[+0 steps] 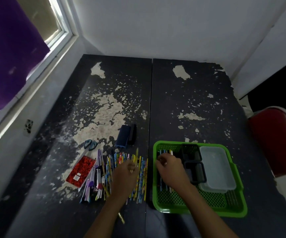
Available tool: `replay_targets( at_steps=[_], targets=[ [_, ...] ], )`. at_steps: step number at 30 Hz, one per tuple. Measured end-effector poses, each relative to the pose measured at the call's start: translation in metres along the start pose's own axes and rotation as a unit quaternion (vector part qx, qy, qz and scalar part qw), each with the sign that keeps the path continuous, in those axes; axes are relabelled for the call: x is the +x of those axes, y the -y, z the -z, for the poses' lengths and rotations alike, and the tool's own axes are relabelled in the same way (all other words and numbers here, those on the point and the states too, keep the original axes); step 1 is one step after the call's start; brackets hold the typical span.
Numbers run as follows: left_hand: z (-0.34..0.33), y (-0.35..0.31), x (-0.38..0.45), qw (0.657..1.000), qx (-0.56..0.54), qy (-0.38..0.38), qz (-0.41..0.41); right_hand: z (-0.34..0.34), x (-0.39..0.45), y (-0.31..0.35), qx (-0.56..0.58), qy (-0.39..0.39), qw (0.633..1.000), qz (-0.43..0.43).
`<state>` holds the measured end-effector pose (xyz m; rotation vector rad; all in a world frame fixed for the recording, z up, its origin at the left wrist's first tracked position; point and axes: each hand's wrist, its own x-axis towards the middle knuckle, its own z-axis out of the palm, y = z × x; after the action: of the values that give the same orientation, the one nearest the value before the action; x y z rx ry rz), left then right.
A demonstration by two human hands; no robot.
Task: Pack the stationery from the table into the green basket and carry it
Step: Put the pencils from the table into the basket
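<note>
A lone yellow pencil (121, 217) is lying nearest the viewer on the worn black table (199, 103), partly under the left forearm. The left hand (126, 174) is resting over a spread row of coloured pencils (143, 176), its fingers curled down among them and pinching a yellow-green pencil (137, 156) that is sticking up past the row; how firmly it is gripped cannot be told. Just left of that row, a bundle of pens and markers (94, 182) is lying beside a red patterned notebook (80, 171). The right hand (170, 169) is reaching into the left part of the green basket (238, 200), fingers bent over several pencils (166, 152) already lying inside; whether it is gripping any of them cannot be told. Inside the same basket, two small black trays (193, 162) are sitting beside a clear plastic box (219, 169). Farther out, a pair of teal-handled scissors (90, 145) is lying beyond the notebook, and a blue board eraser (124, 136) is sitting next to a black one (133, 133). A red chair (279, 143) is standing to the right of the table, and a window (53, 23) with purple covering (6, 48) is showing at the far left.
</note>
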<state>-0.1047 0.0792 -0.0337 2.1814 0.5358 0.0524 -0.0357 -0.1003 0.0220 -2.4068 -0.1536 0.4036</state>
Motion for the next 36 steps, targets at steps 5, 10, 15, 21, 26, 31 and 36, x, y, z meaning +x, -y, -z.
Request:
replay_targets(
  at_steps=[5, 10, 15, 21, 26, 31, 36],
  targets=[
    [-0.009, -0.045, 0.004, 0.993, -0.095, 0.052, -0.047, -0.007, 0.004, 0.015, 0.233, 0.048, 0.967, -0.096],
    [-0.015, -0.045, 0.005, 0.991, -0.093, 0.077, -0.052, -0.002, 0.017, -0.007, 0.202, 0.003, 0.975, -0.096],
    [0.0, 0.009, -0.001, 0.999, 0.006, -0.024, 0.028, -0.001, 0.024, -0.035, 0.054, 0.012, 0.991, -0.119],
    [0.015, 0.055, -0.006, 0.987, 0.14, 0.02, 0.078, -0.011, 0.033, -0.035, 0.01, 0.042, 0.994, -0.103],
    [0.013, 0.055, -0.009, 0.979, 0.187, 0.01, 0.077, -0.012, 0.032, -0.028, 0.0, 0.032, 0.997, -0.075],
    [0.007, 0.053, -0.01, 0.973, 0.211, -0.003, 0.093, -0.011, 0.023, -0.028, 0.018, 0.022, 0.997, -0.074],
    [0.01, 0.048, -0.006, 0.971, 0.192, -0.019, 0.14, -0.008, 0.015, -0.02, 0.035, 0.009, 0.997, -0.068]
  ],
)
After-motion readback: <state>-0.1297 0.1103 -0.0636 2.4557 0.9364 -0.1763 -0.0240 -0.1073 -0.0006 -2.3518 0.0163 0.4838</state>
